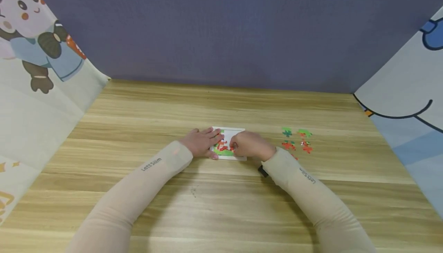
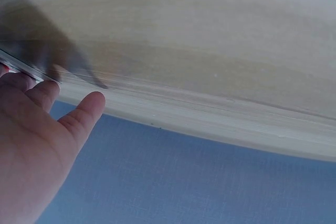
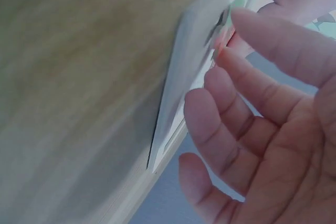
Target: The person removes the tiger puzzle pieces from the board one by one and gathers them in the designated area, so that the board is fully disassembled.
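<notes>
A small white puzzle tray (image 1: pixel 246 158) lies on the table under both hands. Green and orange jigsaw pieces (image 1: pixel 223 152) fill its left and lower part, and bare white shows at its upper right. My left hand (image 1: pixel 202 143) rests over the tray's left edge with fingers spread. In the left wrist view that hand (image 2: pixel 37 124) has its fingertips at the tray's edge. With thumb and forefinger my right hand (image 1: pixel 252 145) pinches a puzzle piece (image 3: pixel 216 39) low over the tray; fingers partly hide the piece. The other fingers of the right hand (image 3: pixel 262 114) are loosely bent.
Several loose jigsaw pieces (image 1: pixel 306 146), green and orange, lie right of the right hand. A small black object (image 1: pixel 263 171) shows beneath the right wrist. The wooden table (image 1: pixel 221 107) meets a dark blue panel (image 1: pixel 221 34) at the back, with printed cloth walls on both sides.
</notes>
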`<state>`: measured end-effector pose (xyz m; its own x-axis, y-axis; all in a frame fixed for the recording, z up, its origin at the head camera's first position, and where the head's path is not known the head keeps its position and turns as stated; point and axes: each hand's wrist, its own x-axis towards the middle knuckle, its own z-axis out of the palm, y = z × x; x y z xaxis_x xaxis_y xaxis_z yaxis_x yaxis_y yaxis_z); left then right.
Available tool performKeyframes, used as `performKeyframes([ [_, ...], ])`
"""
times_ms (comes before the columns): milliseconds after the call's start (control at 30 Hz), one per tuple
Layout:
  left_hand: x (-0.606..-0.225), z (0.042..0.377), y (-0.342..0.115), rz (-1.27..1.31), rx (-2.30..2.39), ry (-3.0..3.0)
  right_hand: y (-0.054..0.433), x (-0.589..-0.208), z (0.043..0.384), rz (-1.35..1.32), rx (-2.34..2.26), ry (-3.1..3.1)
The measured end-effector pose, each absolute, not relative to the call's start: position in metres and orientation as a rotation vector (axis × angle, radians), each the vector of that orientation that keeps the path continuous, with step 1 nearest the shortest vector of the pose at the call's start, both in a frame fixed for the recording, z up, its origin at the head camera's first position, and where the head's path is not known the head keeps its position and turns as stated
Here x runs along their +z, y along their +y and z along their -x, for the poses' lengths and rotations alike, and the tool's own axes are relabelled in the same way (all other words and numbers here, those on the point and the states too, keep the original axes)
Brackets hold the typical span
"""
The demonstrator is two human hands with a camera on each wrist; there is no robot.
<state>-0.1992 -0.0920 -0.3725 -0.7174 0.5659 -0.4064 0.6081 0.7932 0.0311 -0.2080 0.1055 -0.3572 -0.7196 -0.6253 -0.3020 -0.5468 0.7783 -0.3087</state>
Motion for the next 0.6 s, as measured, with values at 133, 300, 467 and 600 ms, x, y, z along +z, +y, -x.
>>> performKeyframes([
  [133, -0.3737, 0.2001, -0.0915, -0.889, -0.151, 2.585, 0.1053, -0.3567, 0.2084, 0.834, -0.308, 2.59],
  [300, -0.3758, 0.2016, -0.0908, -0.885, -0.159, 2.59, 0.1055, -0.3559, 0.2085, 0.777, -0.388, 2.584],
  [467, -0.3767, 0.2022, -0.0907, -0.872, -0.154, 2.59, 0.1083, -0.3563, 0.2094, 0.781, -0.513, 2.532],
  [600, -0.3774, 0.2023, -0.0912, -0.857, -0.155, 2.584, 0.1108, -0.3572, 0.2103, 0.803, -0.616, 2.484],
])
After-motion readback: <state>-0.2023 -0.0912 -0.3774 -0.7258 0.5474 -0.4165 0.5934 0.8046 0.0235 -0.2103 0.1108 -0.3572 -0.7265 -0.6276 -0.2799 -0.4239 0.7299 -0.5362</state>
